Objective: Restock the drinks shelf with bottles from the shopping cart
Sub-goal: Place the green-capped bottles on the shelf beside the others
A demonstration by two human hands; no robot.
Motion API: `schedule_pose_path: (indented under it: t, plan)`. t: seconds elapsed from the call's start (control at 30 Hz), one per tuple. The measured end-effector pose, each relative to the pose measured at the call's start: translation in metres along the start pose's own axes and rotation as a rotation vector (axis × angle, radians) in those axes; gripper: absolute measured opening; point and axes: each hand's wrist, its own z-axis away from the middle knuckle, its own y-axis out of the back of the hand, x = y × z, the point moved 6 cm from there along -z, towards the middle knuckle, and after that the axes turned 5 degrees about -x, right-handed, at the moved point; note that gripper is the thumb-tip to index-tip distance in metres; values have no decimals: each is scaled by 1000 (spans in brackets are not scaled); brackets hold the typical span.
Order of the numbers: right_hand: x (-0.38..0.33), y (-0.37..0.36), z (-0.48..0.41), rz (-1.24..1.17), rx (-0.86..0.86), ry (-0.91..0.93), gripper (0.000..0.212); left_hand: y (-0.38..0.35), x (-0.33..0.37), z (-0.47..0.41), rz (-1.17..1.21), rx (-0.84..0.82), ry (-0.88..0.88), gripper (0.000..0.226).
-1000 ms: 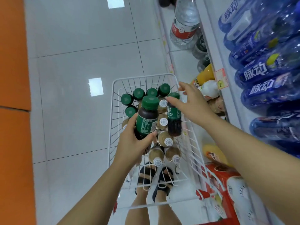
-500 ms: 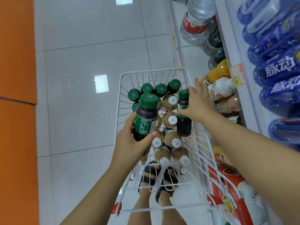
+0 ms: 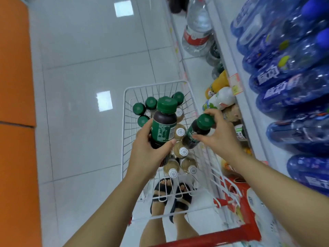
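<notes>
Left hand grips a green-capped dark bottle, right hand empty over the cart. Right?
No. The right hand is not empty: it holds a second green-capped dark bottle, tilted, over the cart. The left hand does grip the other bottle. Head view shows it.

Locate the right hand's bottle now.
Head view, right of centre: the tilted bottle is in the right hand over the cart, beside the upright bottle in the left hand.

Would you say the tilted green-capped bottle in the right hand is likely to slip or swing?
Probably fairly heavy: the green-capped bottle looks full of dark liquid. Gripped near its cap by the right hand, it may swing.
</notes>
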Motion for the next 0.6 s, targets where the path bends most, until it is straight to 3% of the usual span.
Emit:
schedule_pose_path:
  t: [0.2, 0.4, 0.6]
  plan:
    - [-87, 105, 80, -218, 225, 49, 64, -16, 114, 20, -11, -164, -219, 53]
    - [-187, 227, 202, -176, 492, 207, 56, -47, 270, 89, 46, -343, -549, 54]
    - [-235, 317, 341, -78, 825, 307, 61, -97, 390, 192, 72, -550, -932, 52]
